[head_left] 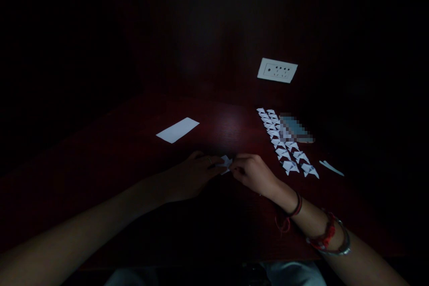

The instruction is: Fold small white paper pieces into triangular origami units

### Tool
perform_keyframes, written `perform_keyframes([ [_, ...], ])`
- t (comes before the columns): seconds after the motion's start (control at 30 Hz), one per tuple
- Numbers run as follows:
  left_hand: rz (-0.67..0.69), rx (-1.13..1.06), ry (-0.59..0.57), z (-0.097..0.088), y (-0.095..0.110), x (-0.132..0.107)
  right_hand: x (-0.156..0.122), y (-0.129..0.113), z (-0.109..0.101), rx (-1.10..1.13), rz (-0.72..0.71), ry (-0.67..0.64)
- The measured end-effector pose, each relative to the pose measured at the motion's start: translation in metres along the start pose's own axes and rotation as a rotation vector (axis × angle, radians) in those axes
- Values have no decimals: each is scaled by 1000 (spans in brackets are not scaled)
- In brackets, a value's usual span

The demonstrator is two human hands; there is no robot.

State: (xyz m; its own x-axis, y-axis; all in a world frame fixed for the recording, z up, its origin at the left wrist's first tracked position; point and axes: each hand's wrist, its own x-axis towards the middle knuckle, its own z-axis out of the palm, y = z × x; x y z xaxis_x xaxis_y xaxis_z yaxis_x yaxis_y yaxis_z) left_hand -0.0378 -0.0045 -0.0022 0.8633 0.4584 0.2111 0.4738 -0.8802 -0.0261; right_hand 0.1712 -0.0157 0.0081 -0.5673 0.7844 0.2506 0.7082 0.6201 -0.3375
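Observation:
A small white folded-paper figure (227, 163) lies between my two hands, low over the dark red table. My left hand (192, 178), with a ring on one finger, has its fingertips on the figure's left side. On the other side, my right hand (254, 174) is closed, with thumb and fingers pinching the figure's right edge. My fingers hide part of it. Two rows of similar folded-paper figures (283, 153) lie to the right of my right hand. Beyond my left hand is a flat white sheet of paper (178, 130).
A phone-like flat object (296, 129), partly blurred by pixels, lies beside the rows. Thin white paper strips (331, 168) lie to their right. A white socket plate (277, 70) is on the back wall. The dark red table's (110, 143) edges fade into darkness.

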Motion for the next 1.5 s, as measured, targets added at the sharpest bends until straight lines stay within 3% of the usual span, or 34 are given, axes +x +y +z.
perform_keyframes([
  [0.3, -79, -47, -22, -1, 3, 3, -2, -6, -7, -192, -103, -69],
  [0.57, -67, -26, -22, 4, 0, 2, -3, -6, -9, -175, -150, -113],
  [0.8, -51, -66, -22, 0, -1, 0, -5, 3, -18, -37, -125, -120],
  [1.07, -75, -70, -75, -9, 4, 2, -7, -4, -17, -184, -149, -128],
  [1.5, -82, -100, -62, -6, 2, 1, -8, -6, -19, -198, -94, -122],
])
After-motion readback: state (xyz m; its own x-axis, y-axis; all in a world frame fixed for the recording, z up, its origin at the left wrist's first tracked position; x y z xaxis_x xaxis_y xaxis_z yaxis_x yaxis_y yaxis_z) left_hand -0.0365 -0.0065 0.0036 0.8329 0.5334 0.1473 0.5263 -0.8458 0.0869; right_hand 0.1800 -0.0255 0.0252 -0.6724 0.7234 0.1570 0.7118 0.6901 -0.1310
